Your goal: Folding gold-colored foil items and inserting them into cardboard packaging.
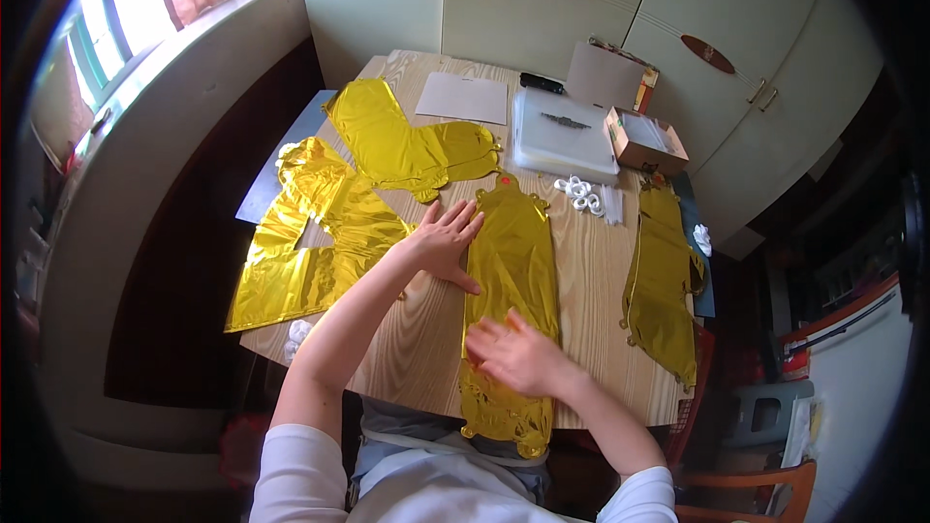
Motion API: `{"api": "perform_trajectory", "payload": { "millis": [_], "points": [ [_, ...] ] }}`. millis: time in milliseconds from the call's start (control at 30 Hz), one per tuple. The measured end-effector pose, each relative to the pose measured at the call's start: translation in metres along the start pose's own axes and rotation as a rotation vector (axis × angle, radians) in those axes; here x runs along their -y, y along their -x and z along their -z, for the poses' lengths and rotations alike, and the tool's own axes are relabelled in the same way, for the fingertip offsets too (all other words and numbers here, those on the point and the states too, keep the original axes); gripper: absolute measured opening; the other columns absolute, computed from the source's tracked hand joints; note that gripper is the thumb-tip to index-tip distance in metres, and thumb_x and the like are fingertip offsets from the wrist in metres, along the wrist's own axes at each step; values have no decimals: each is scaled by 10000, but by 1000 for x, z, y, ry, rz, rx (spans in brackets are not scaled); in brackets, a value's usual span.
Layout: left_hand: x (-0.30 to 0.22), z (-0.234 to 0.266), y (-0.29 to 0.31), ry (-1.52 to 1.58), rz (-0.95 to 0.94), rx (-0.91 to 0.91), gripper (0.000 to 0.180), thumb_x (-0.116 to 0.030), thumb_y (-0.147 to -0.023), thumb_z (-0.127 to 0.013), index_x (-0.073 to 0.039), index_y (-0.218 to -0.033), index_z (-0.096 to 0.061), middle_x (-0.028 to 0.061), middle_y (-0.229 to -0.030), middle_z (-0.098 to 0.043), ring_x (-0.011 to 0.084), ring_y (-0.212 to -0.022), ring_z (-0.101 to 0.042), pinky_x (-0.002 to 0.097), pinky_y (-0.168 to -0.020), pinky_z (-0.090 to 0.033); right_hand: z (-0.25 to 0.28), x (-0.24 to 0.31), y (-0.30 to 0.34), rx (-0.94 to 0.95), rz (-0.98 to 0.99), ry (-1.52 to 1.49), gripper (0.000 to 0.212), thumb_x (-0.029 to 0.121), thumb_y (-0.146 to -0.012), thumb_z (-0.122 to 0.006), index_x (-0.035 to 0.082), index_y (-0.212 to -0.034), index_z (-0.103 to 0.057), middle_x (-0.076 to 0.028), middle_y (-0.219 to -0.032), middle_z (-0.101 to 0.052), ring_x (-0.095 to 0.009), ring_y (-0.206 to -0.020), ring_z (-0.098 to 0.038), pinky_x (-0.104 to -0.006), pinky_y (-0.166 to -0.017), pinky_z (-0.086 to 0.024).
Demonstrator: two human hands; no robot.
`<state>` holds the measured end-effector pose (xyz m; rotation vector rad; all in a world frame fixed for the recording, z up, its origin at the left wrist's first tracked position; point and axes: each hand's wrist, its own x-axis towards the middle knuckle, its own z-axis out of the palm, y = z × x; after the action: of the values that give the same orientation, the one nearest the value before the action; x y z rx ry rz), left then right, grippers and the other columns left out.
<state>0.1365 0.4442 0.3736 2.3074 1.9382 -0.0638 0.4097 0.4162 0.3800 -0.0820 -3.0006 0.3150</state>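
A long, uninflated gold foil balloon (513,252) lies flat on the wooden table in front of me, its crinkled near end hanging over the front edge. My left hand (448,242) rests with fingers spread at the balloon's left edge, partly on the foil. Lower down, my right hand (515,353) lies over the foil with its fingers stretched out and slightly blurred. Neither hand grips anything. To the left are a creased, shiny gold foil balloon (329,242) and, beyond it, a smoother gold foil balloon (407,140). Another gold foil balloon (664,281) lies at the table's right edge.
White ring-shaped rolls (579,196) and thin clear strips (612,203) sit beside a translucent plastic case (562,140). An open cardboard box (647,143) stands right of it. A grey sheet (463,99) and a black object (541,83) lie at the back, before pale cabinets (542,19).
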Motion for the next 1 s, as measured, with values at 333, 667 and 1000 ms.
{"api": "perform_trajectory", "payload": {
  "millis": [333, 667, 1000],
  "points": [
    [-4, -10, 10, 34, -79, -166, 1275, -791, -622, -654, 17, -1501, -206, 238, -1557, -207, 364, -1468, -144, 558, -1169, -135, -4, -37, 13, -93, -110, -60, 413, 246, -926, -563, 157, -1329, -574, -42, -1415, -520, -265, -1345, -442, -521, -1126, -298],
    [-57, -22, 75, 116, -224, -182, 822, -548, -896, -542, 10, -1460, -328, 202, -1525, -314, 312, -1445, -255, 514, -1172, -175, -1, -34, 15, -134, -137, -77, 443, 293, -900, -592, 158, -1322, -581, -41, -1390, -545, -268, -1346, -441, -546, -1138, -260],
    [-55, -10, 81, 51, -278, -94, 1196, -800, -687, -589, 13, -1492, -241, 214, -1562, -218, 326, -1463, -191, 546, -1169, -137, 0, -36, 16, -127, -123, -63, 434, 307, -900, -577, 171, -1312, -591, -25, -1382, -554, -242, -1335, -458, -534, -1149, -251]
  ]
}}
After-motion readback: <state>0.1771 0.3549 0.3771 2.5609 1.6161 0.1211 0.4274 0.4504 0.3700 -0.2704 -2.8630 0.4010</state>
